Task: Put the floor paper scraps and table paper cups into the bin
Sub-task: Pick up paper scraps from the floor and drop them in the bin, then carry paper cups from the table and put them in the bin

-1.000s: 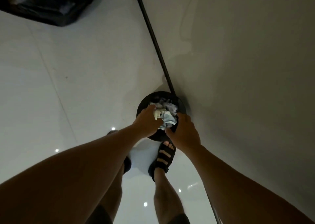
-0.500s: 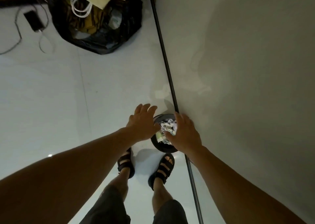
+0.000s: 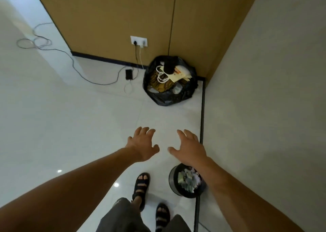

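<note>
**Both hands empty above the floor, full bin standing upright behind the right wrist**

The left hand (image 3: 141,144) and right hand (image 3: 189,148) are held out side by side, palms down, apart from each other. The fingers (image 3: 138,131) of both are spread and relaxed and hold nothing.

The bin (image 3: 173,178) is a small, dark, round tub. It stands upright on the floor (image 3: 70,126) with its long axis vertical and its mouth facing up. It lies nearer the person than the fingers, below the right wrist, and the right forearm crosses its far rim in the view. Crumpled paper scraps (image 3: 187,180) in white and pale green fill it to the rim. Its right side sits against the dark skirting strip (image 3: 202,117) at the foot of the pale wall (image 3: 264,108).

The floor is glossy white tile showing spots of reflected light. Well beyond the fingers, an open black rubbish sack (image 3: 169,97) sits in the corner where the pale wall meets a tan panelled wall (image 3: 123,16). Left of the sack, a white socket plate (image 3: 139,41) on the panelling has two leads hanging from it, and a dark phone (image 3: 129,74) lies flat on the tiles below. A thin grey cable (image 3: 79,69) loops away further left.

Below the hands, two feet in black sandals (image 3: 141,184) stand beside the bin.

Print on a pale yellow paper bag (image 3: 178,76) in the sack is too small to read.
</note>
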